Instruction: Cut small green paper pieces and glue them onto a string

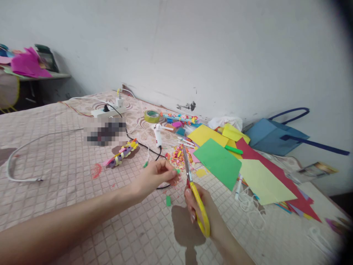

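Note:
My right hand (202, 206) is wrapped round the yellow handles of a pair of scissors (200, 202), whose blades point away from me and look closed. Just left of the blades, my left hand (158, 173) pinches a tiny piece of green paper (178, 171) between thumb and fingers. Below that hand a small green paper rectangle (168, 200) lies on the tablecloth. Beyond the scissors' tip spreads a heap of small colourful paper bits (179, 156). A little yellow paper piece (201, 172) rests right of the blades.
Green (219, 160), yellow, cream and red sheets overlap at right, near white string (249, 206) and a blue bag (275, 136). A white glue gun (157, 135) with a black cable, green tape (152, 116), a decorated purple stick (122, 154) and a power strip (107, 111) lie farther back.

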`<state>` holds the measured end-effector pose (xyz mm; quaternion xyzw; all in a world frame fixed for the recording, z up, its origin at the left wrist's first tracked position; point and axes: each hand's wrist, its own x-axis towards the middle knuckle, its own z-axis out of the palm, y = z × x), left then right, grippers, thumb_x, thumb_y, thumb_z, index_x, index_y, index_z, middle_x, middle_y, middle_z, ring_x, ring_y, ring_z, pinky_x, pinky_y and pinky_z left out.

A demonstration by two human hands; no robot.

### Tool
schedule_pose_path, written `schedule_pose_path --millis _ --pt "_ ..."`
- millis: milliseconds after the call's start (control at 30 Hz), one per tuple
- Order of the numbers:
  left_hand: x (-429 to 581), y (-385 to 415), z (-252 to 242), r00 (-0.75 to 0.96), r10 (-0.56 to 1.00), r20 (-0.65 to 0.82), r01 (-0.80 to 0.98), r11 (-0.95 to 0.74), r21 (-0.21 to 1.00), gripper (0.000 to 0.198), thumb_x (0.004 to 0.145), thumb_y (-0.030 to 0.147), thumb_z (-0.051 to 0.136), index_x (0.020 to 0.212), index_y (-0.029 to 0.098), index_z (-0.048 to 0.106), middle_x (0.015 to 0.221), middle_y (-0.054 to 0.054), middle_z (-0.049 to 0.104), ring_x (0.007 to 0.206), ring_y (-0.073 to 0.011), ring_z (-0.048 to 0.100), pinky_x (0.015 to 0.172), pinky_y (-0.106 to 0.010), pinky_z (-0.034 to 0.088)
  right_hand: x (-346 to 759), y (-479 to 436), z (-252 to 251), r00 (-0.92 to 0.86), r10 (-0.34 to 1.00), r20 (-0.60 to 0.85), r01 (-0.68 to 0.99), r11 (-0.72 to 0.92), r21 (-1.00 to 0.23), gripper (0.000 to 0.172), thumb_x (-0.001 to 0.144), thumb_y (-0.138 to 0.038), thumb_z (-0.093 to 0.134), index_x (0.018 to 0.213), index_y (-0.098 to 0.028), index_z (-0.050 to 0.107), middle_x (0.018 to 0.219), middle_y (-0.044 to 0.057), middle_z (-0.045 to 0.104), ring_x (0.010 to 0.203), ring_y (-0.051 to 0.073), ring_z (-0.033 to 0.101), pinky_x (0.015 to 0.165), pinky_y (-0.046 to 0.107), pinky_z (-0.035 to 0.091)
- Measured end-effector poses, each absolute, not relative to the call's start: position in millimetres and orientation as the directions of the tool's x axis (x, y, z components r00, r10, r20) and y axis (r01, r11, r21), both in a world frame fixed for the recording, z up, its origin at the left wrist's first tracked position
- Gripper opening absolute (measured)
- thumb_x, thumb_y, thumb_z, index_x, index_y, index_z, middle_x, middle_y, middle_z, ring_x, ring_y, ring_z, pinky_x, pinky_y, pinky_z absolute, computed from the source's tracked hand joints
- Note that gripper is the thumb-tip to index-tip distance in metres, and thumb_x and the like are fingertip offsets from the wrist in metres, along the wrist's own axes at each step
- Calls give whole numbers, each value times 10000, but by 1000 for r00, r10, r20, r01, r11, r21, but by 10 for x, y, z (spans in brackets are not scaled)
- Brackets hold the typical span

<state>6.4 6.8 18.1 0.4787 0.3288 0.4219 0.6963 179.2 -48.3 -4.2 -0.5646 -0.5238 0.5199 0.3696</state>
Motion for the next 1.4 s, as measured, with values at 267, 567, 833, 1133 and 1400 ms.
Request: schedule_pose_path --millis 267,567,833,1133,1400 --pt "83 -22 83 650 750 -122 72 99 993 162 719 260 658 648 159 553 574 15 617 526 -104 564 505 -198 420 1788 -457 126 -62 994 -88 168 -76 -983 280 686 -355 668 818 -218 462 805 8 624 468 90 468 393 204 385" --pt "82 -16 47 622 769 -151 127 91 988 164 733 279 646 724 149 546 611 -2 625 554 -115 594 526 -214 460 1747 -456 38 53 997 49 289 31 -957 233 694 -265 668 808 -197 475 694 -29 534 607 132 520 562 245 429" --pt "99 8 59 624 768 -144 27 163 986 178 742 275 657 784 143 546 667 -8 638 559 -101 601 539 -213 480 1742 -464 31 59 995 76 299 55 -953 216 698 -241 660 804 -202 476 723 -14 553 641 140 544 596 254 452" --pt "99 17 97 630 753 -189 -27 265 964 207 723 291 694 789 131 582 664 -9 642 565 -99 597 572 -228 484 1735 -479 7 92 992 88 336 52 -940 274 679 -248 670 898 -214 508 788 8 595 703 161 584 627 269 486" --pt "53 55 166 702 704 -111 -128 278 952 176 701 203 707 803 133 581 694 -10 624 596 -96 574 583 -227 465 1811 -451 59 31 993 -113 71 -115 -991 269 697 -352 664 778 -201 457 599 -72 478 399 56 404 341 177 382"
